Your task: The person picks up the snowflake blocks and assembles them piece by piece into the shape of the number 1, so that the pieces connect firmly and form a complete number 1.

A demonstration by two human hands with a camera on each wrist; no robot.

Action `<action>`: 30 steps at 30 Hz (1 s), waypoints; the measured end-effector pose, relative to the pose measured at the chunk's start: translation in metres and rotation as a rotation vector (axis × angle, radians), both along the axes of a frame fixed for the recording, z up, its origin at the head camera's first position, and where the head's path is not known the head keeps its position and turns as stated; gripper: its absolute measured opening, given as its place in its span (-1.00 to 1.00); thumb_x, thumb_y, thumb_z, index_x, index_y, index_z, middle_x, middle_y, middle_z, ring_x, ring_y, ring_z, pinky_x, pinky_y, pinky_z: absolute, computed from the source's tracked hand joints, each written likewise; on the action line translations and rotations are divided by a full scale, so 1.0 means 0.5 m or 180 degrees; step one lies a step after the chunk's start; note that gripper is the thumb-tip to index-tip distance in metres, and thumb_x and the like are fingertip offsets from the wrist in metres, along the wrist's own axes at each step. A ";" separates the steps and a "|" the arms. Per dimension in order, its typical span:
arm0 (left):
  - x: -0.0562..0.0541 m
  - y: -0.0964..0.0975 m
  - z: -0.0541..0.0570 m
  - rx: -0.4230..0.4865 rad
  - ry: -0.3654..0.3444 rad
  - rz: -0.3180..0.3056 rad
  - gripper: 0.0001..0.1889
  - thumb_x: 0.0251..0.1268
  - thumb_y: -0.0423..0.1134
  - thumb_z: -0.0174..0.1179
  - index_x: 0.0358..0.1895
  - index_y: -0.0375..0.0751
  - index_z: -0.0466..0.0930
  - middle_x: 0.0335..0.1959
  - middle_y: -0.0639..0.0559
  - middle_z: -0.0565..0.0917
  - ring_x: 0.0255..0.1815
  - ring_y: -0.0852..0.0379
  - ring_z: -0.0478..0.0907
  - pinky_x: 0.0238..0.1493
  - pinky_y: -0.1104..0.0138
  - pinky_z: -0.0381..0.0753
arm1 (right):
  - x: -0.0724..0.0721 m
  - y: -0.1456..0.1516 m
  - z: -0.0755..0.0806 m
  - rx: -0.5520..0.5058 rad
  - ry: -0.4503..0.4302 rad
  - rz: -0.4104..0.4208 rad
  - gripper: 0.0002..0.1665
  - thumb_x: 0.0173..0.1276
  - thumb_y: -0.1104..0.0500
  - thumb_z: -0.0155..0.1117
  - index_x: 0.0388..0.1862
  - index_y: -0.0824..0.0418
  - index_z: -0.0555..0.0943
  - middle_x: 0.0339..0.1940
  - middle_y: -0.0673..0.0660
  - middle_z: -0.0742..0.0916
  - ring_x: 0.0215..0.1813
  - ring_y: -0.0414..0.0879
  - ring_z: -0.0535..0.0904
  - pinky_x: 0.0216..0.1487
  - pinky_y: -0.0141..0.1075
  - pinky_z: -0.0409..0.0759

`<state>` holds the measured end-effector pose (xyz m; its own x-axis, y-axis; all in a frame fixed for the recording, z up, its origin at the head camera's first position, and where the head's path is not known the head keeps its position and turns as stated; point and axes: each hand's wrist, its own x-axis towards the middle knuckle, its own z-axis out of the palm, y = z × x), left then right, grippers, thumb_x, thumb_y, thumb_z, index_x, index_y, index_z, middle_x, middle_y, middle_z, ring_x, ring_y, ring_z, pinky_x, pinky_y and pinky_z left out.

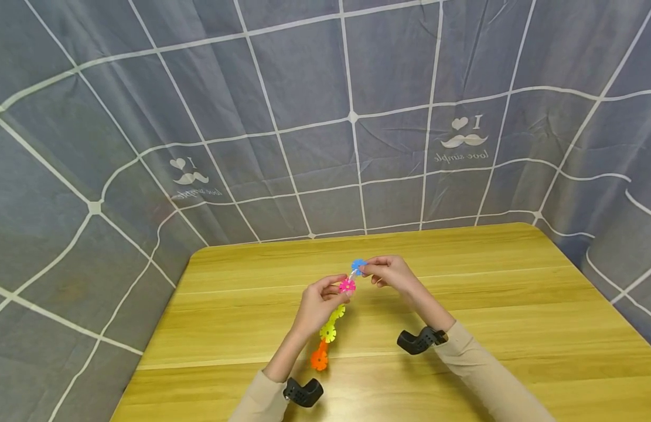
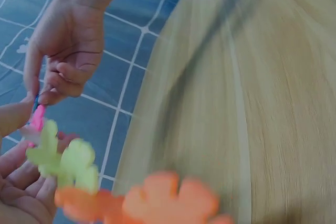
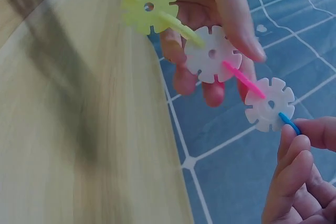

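A chain of notched plastic snowflake discs hangs above the table between both hands. My right hand [image 1: 392,273] pinches the blue disc [image 1: 357,265] at its top end. In the right wrist view that disc shows edge-on, slotted into a white disc [image 3: 283,96]. The pink disc [image 1: 347,285] joins this one to a second white disc [image 3: 202,64]. My left hand [image 1: 316,306] grips the chain around the pink disc and second white disc. Below the left hand trail yellow discs [image 1: 327,333], then orange discs [image 1: 319,360] at the lower end.
The wood-grain table [image 1: 494,328] lies under both hands. A grey curtain [image 1: 314,158] with white grid lines encloses its back and sides. Black wrist mounts [image 1: 304,393] sit on both forearms, over beige sleeves [image 1: 488,375].
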<state>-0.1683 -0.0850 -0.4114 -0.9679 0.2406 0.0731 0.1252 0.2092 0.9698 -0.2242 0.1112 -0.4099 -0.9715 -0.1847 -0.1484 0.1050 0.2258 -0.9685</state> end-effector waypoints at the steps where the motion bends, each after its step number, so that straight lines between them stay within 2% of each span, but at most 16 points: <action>1: -0.004 -0.001 -0.007 0.0030 -0.0055 -0.0031 -0.56 0.25 -0.37 0.23 0.19 -0.42 0.48 -0.19 -0.33 0.70 -0.23 -0.04 0.71 -0.23 0.37 0.68 | -0.002 0.003 0.000 -0.0012 -0.0012 0.0003 -0.58 0.28 0.11 0.31 -0.04 0.41 0.61 -0.43 -0.04 0.73 -0.46 -0.25 0.50 -0.34 -0.40 0.56; 6: -0.023 -0.010 -0.039 0.0171 -0.0277 -0.0311 -0.48 0.21 -0.33 0.28 0.24 -0.40 0.44 -0.05 -0.39 0.67 -0.10 -0.02 0.70 -0.12 0.30 0.68 | -0.007 0.015 -0.003 -0.0035 -0.0057 0.0026 -0.57 0.29 0.11 0.30 -0.02 0.43 0.59 -0.45 -0.08 0.70 -0.45 -0.26 0.51 -0.33 -0.42 0.56; 9: -0.027 -0.016 -0.045 0.0222 -0.0395 -0.0480 -0.47 0.21 -0.34 0.27 0.26 -0.39 0.43 0.04 -0.41 0.62 -0.07 -0.01 0.69 -0.10 0.23 0.68 | -0.009 0.022 -0.005 -0.0045 -0.0083 0.0025 -0.57 0.29 0.11 0.29 -0.02 0.44 0.58 -0.45 -0.09 0.69 -0.44 -0.26 0.50 -0.33 -0.43 0.55; 14: -0.029 -0.024 -0.055 0.0219 -0.0501 -0.0622 -0.51 0.23 -0.39 0.23 0.25 -0.43 0.44 0.04 -0.42 0.62 -0.23 0.23 0.69 -0.13 0.10 0.68 | -0.011 0.031 -0.011 -0.0078 -0.0106 0.0016 -0.58 0.29 0.13 0.28 -0.03 0.45 0.58 -0.44 -0.07 0.69 -0.46 -0.27 0.49 -0.36 -0.46 0.53; 17: -0.028 -0.026 -0.062 0.0220 -0.0554 -0.0663 -0.55 0.26 -0.40 0.20 0.21 -0.47 0.45 -0.04 -0.40 0.66 -0.32 0.34 0.63 -0.15 0.18 0.68 | -0.014 0.035 -0.016 -0.0097 -0.0108 0.0021 -0.58 0.28 0.13 0.27 -0.05 0.46 0.58 -0.45 -0.06 0.69 -0.48 -0.28 0.48 -0.39 -0.48 0.52; 20: -0.025 -0.025 -0.070 0.0220 -0.0628 -0.0597 -0.60 0.26 -0.40 0.18 0.15 -0.50 0.50 -0.19 -0.32 0.72 -0.41 0.32 0.57 -0.22 0.31 0.65 | -0.020 0.039 -0.022 -0.0105 -0.0130 0.0020 -0.59 0.27 0.13 0.28 -0.07 0.46 0.59 -0.45 -0.05 0.69 -0.49 -0.28 0.48 -0.40 -0.48 0.52; 23: -0.023 -0.024 -0.079 0.0209 -0.0689 -0.0457 -0.65 0.26 -0.41 0.18 0.08 -0.52 0.55 -0.28 -0.22 0.75 -0.43 0.28 0.57 -0.23 0.34 0.65 | -0.027 0.043 -0.027 -0.0096 -0.0165 0.0016 -0.59 0.28 0.14 0.27 -0.06 0.46 0.58 -0.45 -0.06 0.69 -0.49 -0.29 0.47 -0.40 -0.48 0.52; 27: -0.020 -0.018 -0.094 0.0164 -0.0783 -0.0251 -0.68 0.25 -0.40 0.21 0.02 -0.53 0.58 -0.27 -0.23 0.75 -0.41 0.27 0.62 -0.21 0.26 0.70 | -0.035 0.050 -0.031 -0.0058 -0.0223 0.0018 -0.59 0.29 0.15 0.26 -0.02 0.46 0.56 -0.46 -0.07 0.68 -0.51 -0.30 0.46 -0.41 -0.50 0.50; 30: -0.017 -0.011 -0.103 0.0128 -0.0820 -0.0186 -0.68 0.25 -0.38 0.21 0.01 -0.53 0.59 -0.24 -0.27 0.74 -0.41 0.26 0.64 -0.24 0.24 0.71 | -0.040 0.055 -0.035 -0.0014 -0.0234 0.0072 -0.56 0.30 0.15 0.25 0.02 0.47 0.54 -0.45 -0.07 0.67 -0.52 -0.31 0.44 -0.43 -0.51 0.49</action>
